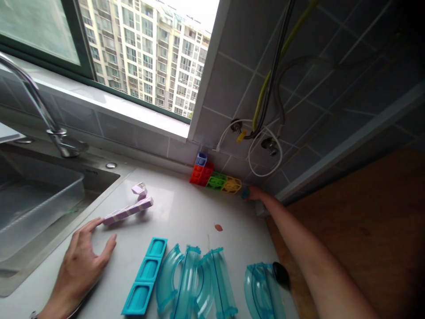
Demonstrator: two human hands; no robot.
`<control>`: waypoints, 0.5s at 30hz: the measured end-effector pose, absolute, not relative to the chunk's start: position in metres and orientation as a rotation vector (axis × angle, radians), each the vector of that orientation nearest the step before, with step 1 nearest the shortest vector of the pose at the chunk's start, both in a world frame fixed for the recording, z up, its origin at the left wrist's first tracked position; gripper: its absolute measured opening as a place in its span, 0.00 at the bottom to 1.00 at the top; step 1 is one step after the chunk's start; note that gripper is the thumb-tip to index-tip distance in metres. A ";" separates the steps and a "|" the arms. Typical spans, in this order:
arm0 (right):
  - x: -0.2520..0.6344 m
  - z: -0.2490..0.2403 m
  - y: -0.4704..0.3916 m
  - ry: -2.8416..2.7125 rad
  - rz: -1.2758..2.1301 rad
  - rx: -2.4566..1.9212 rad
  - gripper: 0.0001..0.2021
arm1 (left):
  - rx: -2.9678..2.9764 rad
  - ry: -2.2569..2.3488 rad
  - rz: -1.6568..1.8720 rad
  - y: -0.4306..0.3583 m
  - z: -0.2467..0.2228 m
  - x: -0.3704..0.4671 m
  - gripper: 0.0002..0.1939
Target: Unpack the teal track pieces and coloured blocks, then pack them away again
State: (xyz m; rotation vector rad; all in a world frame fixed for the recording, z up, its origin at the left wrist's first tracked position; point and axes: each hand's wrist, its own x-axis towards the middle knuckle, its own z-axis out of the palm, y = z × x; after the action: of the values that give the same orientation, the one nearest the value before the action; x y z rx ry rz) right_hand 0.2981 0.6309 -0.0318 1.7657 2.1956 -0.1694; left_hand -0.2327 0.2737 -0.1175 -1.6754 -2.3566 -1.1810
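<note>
Left hand [81, 261] rests flat on the worktop [186, 212], fingers spread, index tip touching the near end of a purple track [128, 210]. Right hand [255, 193] is stretched to the far corner; fingers around a small teal piece [245, 192], grip not discernible. Just beside it: row of coloured cubes [214, 178]. Nearer: teal track pieces [189, 279]. Sink [40, 199] at left.

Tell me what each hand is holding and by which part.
The left hand holds nothing: it lies flat on the counter, a fingertip touching the end of the purple track piece. The right hand reaches a small teal piece beside the coloured cubes; the grip cannot be told.
</note>
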 end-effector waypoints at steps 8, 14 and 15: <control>0.298 -0.042 0.626 2.097 -0.051 1.738 0.17 | -1.650 -2.337 -1.223 0.274 -0.116 -0.233 0.32; 0.294 -0.042 0.608 2.070 0.121 1.826 0.17 | -1.660 -2.256 -1.223 0.275 -0.115 -0.233 0.31; 0.292 -0.041 0.603 2.068 0.173 1.854 0.17 | -1.666 -2.230 -1.214 0.277 -0.115 -0.233 0.32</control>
State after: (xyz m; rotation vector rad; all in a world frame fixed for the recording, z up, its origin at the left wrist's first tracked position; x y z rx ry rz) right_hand 0.2920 0.6028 -0.0406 1.8536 2.0676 0.1731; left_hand -0.2327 0.2772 -0.1150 -1.6657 -2.2304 -1.2142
